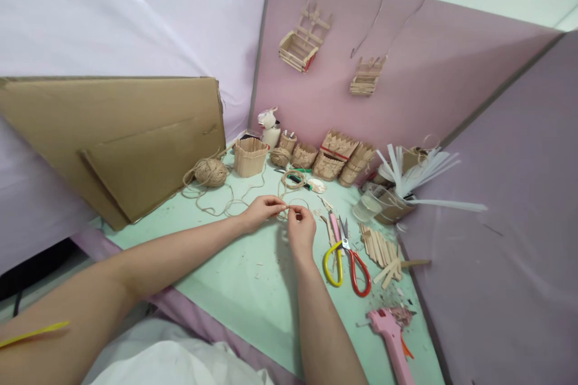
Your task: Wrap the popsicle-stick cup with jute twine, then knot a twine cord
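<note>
— Likely faults?
— Tangling of the jute twine [286, 209], probably from slack beside the twine ball [211, 172] on the green tabletop [253, 295]; slipping, from a shallow fingertip hold.
— Hand pose?
— Forearms [194, 248] extended forward; thumb-and-forefinger pinch on the jute twine at left hand [263, 212] and right hand [301, 227], nearly meeting above the green tabletop.

The single head-worn camera looks from above the near side of the table [235, 289], facing forward and down across it toward the pink panel [383, 117] behind. Range is close: the left hand [264, 212] and right hand [301, 227], over the table, fall near mid-view. Wide-angle stretching makes exact tilt uncertain.
</note>
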### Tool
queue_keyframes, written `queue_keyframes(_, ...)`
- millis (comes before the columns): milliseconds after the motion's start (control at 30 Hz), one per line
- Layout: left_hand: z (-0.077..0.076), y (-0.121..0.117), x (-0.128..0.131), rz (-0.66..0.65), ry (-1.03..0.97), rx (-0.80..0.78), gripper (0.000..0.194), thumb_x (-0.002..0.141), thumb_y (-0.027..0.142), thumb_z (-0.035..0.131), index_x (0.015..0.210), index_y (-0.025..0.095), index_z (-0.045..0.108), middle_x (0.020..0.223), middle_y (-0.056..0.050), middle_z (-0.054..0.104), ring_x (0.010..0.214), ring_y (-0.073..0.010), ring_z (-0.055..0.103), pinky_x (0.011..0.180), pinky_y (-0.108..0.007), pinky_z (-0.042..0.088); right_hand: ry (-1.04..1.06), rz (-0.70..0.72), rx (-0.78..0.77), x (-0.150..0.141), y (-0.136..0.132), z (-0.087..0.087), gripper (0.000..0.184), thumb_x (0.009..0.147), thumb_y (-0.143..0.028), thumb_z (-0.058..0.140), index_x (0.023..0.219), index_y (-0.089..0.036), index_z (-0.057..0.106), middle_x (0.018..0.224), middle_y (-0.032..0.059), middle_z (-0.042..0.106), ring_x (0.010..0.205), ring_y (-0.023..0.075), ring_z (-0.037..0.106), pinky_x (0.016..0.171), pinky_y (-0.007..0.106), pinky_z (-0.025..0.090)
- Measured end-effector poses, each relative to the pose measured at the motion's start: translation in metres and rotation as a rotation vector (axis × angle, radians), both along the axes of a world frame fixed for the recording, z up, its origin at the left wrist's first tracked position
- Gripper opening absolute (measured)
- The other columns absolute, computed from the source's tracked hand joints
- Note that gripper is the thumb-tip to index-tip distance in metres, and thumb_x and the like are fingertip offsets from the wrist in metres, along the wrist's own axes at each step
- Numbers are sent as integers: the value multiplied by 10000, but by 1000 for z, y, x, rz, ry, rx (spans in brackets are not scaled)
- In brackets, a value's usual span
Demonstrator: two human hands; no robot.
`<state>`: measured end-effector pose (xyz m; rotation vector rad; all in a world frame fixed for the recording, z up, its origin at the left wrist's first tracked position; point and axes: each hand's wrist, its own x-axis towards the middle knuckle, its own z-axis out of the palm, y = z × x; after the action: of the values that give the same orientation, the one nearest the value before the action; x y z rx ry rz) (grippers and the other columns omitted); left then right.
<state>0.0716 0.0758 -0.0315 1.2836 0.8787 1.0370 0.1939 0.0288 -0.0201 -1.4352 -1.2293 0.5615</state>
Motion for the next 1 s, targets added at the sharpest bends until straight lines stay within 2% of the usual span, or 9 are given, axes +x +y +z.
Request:
queue_keyframes(233,2,-2,-2,25,105,112,324,658,413,676,787,115,669,619,-3,564,605,-103,467,585,-234,357,63,1,-5,1,3,-2,192,691,-328,571,728,-171,675,744,61,666,744,196,560,717,299,397)
queue_keyframes(367,4,-5,-2,66,147,209,263,670,374,668,742,121,685,728,-41,636,722,-135,532,699,-256,399,-8,-12,9,1,1,-1,180,707,-305,546,718,-168,663,739,57,645,721,182,547,710,295,394)
queue_keyframes(467,3,-6,0,68,144,217,220,667,341,670,701,123,678,741,-44,645,749,-138,544,735,-258,402,-82,-46,36,0,0,-1,138,713,-270,534,658,-176,619,715,40,603,682,164,521,687,285,384)
queue_keyframes(600,3,-7,5,81,51,69,194,651,298,682,717,116,660,648,-13,596,617,-95,488,602,-222,383,-116,-76,53,-4,-1,-1,102,718,-237,533,638,-183,567,697,22,557,666,150,493,673,275,374)
queue_keyframes(667,7,-6,4,47,-43,-61,173,651,260,680,724,110,639,577,13,526,527,-61,417,494,-183,322,-111,-70,81,-6,-2,0,89,725,-228,529,652,-186,557,702,16,545,670,145,485,672,270,375)
queue_keyframes(800,17,-1,-4,-239,-281,-504,104,684,172,613,656,110,534,525,53,378,407,-15,249,358,-141,131,-119,11,207,-11,-7,4,82,761,-228,515,705,-187,559,764,18,542,708,137,483,649,251,383)
queue_keyframes(867,20,2,-10,-344,-334,-660,103,690,143,591,653,110,502,523,64,350,390,-5,219,346,-126,99,-134,58,279,-13,-8,4,84,775,-227,509,728,-183,563,796,22,546,730,134,488,643,246,388)
queue_keyframes(933,19,4,-13,-386,-340,-661,106,703,148,605,691,109,507,518,73,338,385,-2,224,348,-119,99,-135,81,293,-13,-8,3,87,780,-232,510,738,-176,563,803,22,550,736,132,495,636,242,393)
queue_keyframes(1000,16,3,-14,-343,-320,-526,147,706,183,648,737,112,524,526,69,371,402,-5,285,367,-116,156,-103,89,238,-12,-6,1,95,774,-251,522,757,-169,567,802,23,562,729,130,506,627,240,399)
